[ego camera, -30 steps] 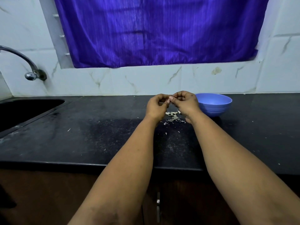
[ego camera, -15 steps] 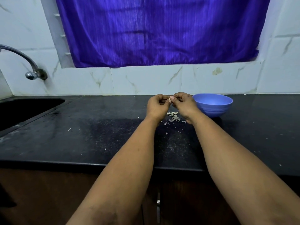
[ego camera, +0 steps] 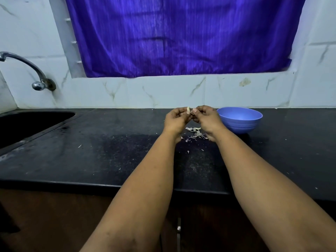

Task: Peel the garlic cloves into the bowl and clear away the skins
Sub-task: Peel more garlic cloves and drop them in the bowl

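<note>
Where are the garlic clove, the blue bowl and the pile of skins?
garlic clove [ego camera: 188,110], head view, its pale tip showing between the hands.
blue bowl [ego camera: 240,122], head view, its outer wall.
pile of skins [ego camera: 196,133], head view, middle of the heap.

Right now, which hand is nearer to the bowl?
The right hand: it is just left of the blue bowl, while the left hand is farther left, beyond the garlic clove both pinch.

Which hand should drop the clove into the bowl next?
Probably the right hand: it sits right beside the bowl, while the left hand is farther off. Both pinch the clove.
</note>
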Demonstrator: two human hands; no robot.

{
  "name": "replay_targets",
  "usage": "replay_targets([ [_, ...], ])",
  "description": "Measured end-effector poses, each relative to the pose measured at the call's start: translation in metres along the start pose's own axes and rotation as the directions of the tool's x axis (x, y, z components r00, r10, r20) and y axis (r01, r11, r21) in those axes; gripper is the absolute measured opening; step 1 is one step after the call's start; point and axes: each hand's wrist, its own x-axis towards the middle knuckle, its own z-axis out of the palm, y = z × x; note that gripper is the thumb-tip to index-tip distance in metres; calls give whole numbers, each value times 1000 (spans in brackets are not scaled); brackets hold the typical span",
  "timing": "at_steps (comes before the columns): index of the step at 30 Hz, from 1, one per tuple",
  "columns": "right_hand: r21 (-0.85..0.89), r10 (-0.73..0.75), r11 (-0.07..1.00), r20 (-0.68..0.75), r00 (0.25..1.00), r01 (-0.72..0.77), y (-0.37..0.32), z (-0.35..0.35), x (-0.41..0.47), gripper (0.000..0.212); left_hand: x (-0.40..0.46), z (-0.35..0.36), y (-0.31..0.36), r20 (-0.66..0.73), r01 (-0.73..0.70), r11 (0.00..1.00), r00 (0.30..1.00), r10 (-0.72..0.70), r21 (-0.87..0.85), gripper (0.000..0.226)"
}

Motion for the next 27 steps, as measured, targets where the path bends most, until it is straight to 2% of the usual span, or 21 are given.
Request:
replay_targets([
  [10,208,26,978,-70,997,-11,-4,-2,-2,20,-1,2,3,51,114,981,993,-107,-157,20],
  [14,198,34,980,-63,997,-21,-3,-3,-1,12,-4,4,5,77,147,969,988,-134,-197,22],
  [17,173,35,985,-48,998,-26,-1,-1,-1,14,-5,5,5,88,160,971,985,-146,-180,22],
  [19,164,36,986,-71,997,-24,-2,-1,0,16,-5,5,6,64,152,971,988,-143,-183,23],
  [22,155,54,988,-182,982,-25,0,-8,6,17,0,1,9,-44,119,968,990,-132,-221,24],
  [24,50,41,998,-246,968,-29,2,-13,9,19,4,-3,10,-91,124,970,985,-145,-211,24],
  [27,-237,-36,971,-284,958,-34,6,-19,10,18,4,-4,8,-115,165,974,976,-184,-157,22],
])
